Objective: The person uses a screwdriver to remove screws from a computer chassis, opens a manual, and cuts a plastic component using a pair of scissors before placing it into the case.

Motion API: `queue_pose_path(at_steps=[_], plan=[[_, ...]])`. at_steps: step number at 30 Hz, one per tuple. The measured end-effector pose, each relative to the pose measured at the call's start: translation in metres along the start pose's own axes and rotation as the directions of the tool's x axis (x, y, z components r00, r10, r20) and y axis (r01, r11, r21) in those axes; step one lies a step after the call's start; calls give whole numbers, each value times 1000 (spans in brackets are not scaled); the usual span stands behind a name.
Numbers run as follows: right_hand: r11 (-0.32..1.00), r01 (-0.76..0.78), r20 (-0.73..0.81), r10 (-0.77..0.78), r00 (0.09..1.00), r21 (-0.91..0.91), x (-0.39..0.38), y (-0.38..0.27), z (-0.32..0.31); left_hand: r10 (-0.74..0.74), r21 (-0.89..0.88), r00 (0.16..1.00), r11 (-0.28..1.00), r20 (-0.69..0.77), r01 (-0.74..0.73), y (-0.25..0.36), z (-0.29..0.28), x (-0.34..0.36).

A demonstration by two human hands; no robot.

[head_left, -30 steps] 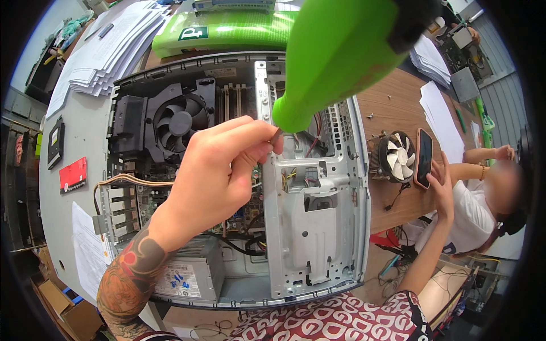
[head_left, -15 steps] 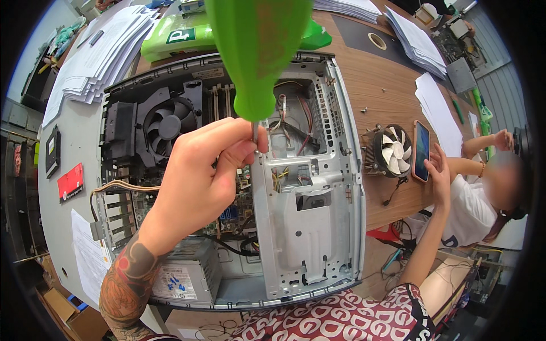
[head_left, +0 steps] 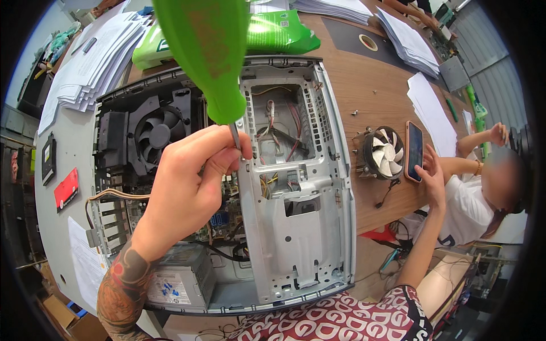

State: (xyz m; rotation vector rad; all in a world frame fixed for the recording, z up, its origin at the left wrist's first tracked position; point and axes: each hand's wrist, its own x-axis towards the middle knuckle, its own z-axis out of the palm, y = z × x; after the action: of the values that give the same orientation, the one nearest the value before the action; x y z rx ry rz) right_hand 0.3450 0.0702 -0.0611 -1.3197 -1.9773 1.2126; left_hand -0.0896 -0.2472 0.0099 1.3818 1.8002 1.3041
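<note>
Lying along the far left edge of the frame are a black drive (head_left: 49,159) and a red card (head_left: 66,188) on the grey table (head_left: 68,125), with paper stacks (head_left: 91,62) fanned out in the upper left. Right of these sits the open PC case (head_left: 335,187), filling the middle of the frame; its black fan (head_left: 156,133) shows in the upper left part, and the power supply (head_left: 179,278) sits in the lower left corner of the case.

The left hand (head_left: 185,190) rises from the lower left, tattooed forearm below it, with thumb and fingertips (head_left: 242,142) pinched shut on the metal shaft of the screwdriver (head_left: 207,51). The screwdriver's big green handle runs up to the top centre of the frame, very close to the camera; its tip is hidden by the fingers, over the case's left half, beside the grey drive cage (head_left: 290,221). The right hand is not in view, so I cannot tell its grip.

Behind the handle, top centre, lies a green bag (head_left: 278,34). Right of the case, on the wooden desk (head_left: 369,79), rests a loose cooler fan (head_left: 382,152), just beside a phone (head_left: 414,150). At the right edge another person (head_left: 472,204) touches the phone with one hand (head_left: 433,170).
</note>
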Motion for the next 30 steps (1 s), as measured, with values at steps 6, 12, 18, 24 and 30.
queue_pose_path(at_steps=[6,12,18,24,30], plan=[[1000,15,-6,-15,1000,17,-1,-1,1,45,12,999,999,1,-45,1,1,1],[998,26,-11,-26,1000,59,0,0,-1,18,14,1000,1000,-5,-18,1,1,1],[998,27,-9,-26,1000,49,3,2,-3,59,40,998,997,-17,-58,-1,1,1],[1000,12,-24,-11,1000,27,5,4,-2,64,50,998,997,-13,-63,-2,1,0],[999,33,-19,-34,999,-20,5,8,-5,46,28,999,999,-12,-45,-1,1,1]])
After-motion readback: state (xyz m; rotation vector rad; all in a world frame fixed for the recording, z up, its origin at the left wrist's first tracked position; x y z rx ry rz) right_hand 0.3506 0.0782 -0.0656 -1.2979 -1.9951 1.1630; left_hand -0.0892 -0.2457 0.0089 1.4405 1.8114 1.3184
